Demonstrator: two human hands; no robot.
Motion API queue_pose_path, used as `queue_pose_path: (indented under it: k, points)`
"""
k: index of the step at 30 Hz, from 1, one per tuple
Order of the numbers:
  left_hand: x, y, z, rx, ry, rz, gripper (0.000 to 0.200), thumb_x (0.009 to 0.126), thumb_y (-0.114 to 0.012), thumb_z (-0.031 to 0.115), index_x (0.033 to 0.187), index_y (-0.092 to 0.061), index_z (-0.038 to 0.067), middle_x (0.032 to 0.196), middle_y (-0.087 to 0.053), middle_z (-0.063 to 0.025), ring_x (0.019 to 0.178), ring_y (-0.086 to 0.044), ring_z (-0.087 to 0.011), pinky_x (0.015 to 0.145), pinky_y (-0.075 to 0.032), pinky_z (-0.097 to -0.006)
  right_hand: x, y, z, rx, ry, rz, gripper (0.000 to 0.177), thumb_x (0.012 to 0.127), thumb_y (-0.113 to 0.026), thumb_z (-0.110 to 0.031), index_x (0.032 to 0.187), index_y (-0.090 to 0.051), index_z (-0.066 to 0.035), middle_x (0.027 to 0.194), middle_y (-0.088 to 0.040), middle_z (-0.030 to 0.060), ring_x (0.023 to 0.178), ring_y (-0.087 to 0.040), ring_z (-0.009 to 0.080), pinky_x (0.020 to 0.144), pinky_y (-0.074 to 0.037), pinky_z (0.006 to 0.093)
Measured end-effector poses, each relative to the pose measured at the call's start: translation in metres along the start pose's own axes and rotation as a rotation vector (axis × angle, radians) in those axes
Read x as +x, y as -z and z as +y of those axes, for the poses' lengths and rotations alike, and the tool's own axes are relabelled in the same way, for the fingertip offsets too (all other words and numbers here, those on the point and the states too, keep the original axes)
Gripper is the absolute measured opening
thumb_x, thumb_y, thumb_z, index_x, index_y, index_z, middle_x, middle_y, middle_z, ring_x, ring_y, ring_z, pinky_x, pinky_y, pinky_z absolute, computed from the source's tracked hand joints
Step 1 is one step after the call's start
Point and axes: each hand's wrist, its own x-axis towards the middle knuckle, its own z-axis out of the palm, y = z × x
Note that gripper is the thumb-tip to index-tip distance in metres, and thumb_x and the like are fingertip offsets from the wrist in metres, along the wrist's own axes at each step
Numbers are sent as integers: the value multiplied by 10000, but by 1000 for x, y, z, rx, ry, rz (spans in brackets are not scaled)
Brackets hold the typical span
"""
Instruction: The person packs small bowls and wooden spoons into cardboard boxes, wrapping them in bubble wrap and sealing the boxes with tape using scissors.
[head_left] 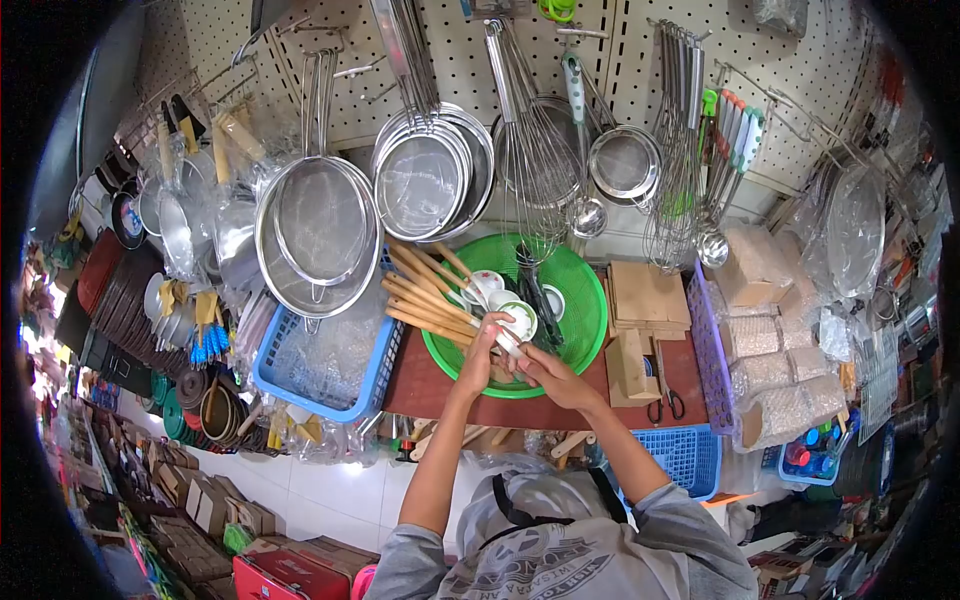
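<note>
My left hand (480, 362) and my right hand (548, 376) meet over the front part of a round green basket (590, 345). Both have their fingers closed around a small white piece (507, 342); the fingers cover much of it, and its exact kind cannot be made out. Just beyond the fingers is a white bowl (518, 318) with a green pattern. Several wooden handles (425, 305) lean over the basket's left rim, close to my left hand. Farther back in the basket are a floral white dish (486, 284) and a dark-handled utensil (528, 275).
Mesh strainers (318, 225), whisks (535, 165) and ladles (588, 215) hang from the pegboard ahead. A blue basket (330, 400) stands left on the red tabletop (410, 385). To the right are cardboard boxes (648, 300), scissors (668, 400) and bubble-wrapped packs (765, 345).
</note>
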Motion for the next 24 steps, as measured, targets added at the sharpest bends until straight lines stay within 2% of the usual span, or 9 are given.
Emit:
queue_pose_path:
  k: [1,4,7,10,13,16,19,22,24]
  points:
    - [0,0,0,20,-21,14,453,1035,-285,461,1203,-491,94,796,-538,-56,678,-524,-119,512,-438,-241,1,-1,10,13,6,16,222,1012,-426,-194,1069,-547,-18,813,-442,-19,714,-417,97,668,-373,268]
    - [0,4,-4,264,-111,50,511,1030,-236,497,1206,-475,80,883,-582,-53,776,-562,-122,646,-455,-245,6,-5,24,58,32,30,176,974,-405,-140,982,-538,-24,794,-433,-13,704,-398,99,667,-360,268]
    - [-1,8,-7,278,44,60,459,1049,-223,425,1181,-489,74,817,-572,-52,728,-555,-112,644,-439,-241,11,-4,23,79,50,3,165,937,-387,-124,864,-506,-36,766,-419,-7,698,-390,111,665,-354,279]
    - [-1,0,-1,287,-26,118,401,1033,-286,429,1133,-506,109,646,-435,-25,551,-446,-114,508,-368,-252,10,-5,16,40,36,32,174,914,-379,-123,788,-469,-44,745,-416,1,697,-389,119,665,-353,286]
    - [4,6,-15,304,-43,108,386,1032,-286,420,1100,-505,110,644,-427,-26,536,-432,-116,482,-344,-263,9,-8,7,33,14,43,161,891,-372,-119,768,-453,-53,734,-411,-1,707,-386,121,677,-345,282]
    - [3,8,-16,237,100,78,379,1033,-281,402,1060,-490,87,703,-443,-56,603,-450,-152,557,-371,-292,7,-11,7,41,-4,76,151,879,-366,-142,763,-438,-77,730,-399,-12,724,-374,118,692,-324,269]
    - [4,6,-13,360,-12,89,383,1034,-276,394,1033,-475,67,786,-452,-89,700,-453,-189,670,-383,-320,8,-12,18,61,-2,114,149,871,-366,-145,757,-438,-82,737,-407,-15,730,-381,117,697,-326,267]
    - [6,6,-18,269,-5,75,392,1036,-265,388,1024,-472,56,842,-450,-109,762,-442,-216,741,-368,-337,7,-14,17,72,-10,123,163,866,-369,-176,750,-438,-85,739,-418,-16,728,-386,117,698,-327,264]
    - [6,6,-18,263,-12,70,398,1036,-257,390,1018,-473,56,837,-449,-108,751,-446,-218,725,-371,-335,8,-14,9,124,-32,94,181,863,-369,-205,745,-440,-86,734,-426,-16,722,-389,117,698,-326,260]
